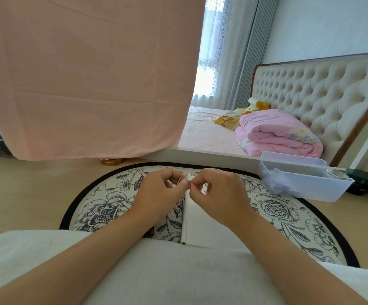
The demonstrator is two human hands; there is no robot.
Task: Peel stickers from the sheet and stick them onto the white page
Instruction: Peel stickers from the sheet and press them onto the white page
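A white page (197, 225) of an open book lies on the round floral rug (103, 208), its spine running towards me. Above the book's far end my left hand (161, 192) and my right hand (218, 194) meet fingertip to fingertip. The left fingers curl round a small pinkish sticker piece (182, 180). My right thumb and forefinger pinch at the same piece's edge. The sticker sheet itself is hidden behind my hands.
A clear plastic bin (297, 179) holding small pale items stands at the rug's right rim. A pink cloth (86, 80) hangs at the left, with a gold lid (112, 161) below it. The bed edge (200, 154) runs behind the rug.
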